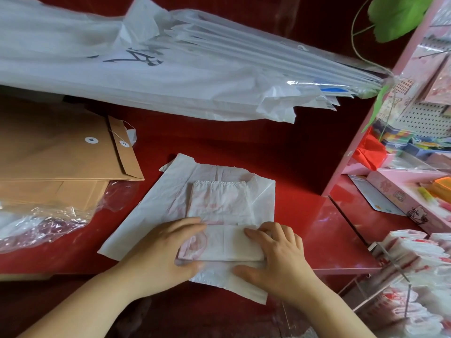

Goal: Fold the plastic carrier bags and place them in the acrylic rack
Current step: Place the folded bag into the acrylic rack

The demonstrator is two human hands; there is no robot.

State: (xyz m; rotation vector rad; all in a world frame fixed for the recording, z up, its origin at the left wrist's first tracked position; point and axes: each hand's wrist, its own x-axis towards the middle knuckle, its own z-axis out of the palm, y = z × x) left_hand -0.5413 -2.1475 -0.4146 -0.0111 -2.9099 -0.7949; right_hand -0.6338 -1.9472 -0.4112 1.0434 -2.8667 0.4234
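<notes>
Both hands fold a white plastic carrier bag on the red worktop.

The bag lies flat in front of the person, its near end turned up into a thick band. The left hand grips the band's left end and the right hand its right end, each with fingers over the top and thumb at the near edge. The acrylic rack stands to the right, with folded bags in it. Kraft envelopes lie to the left, and a stack of large white bags lies behind.
</notes>
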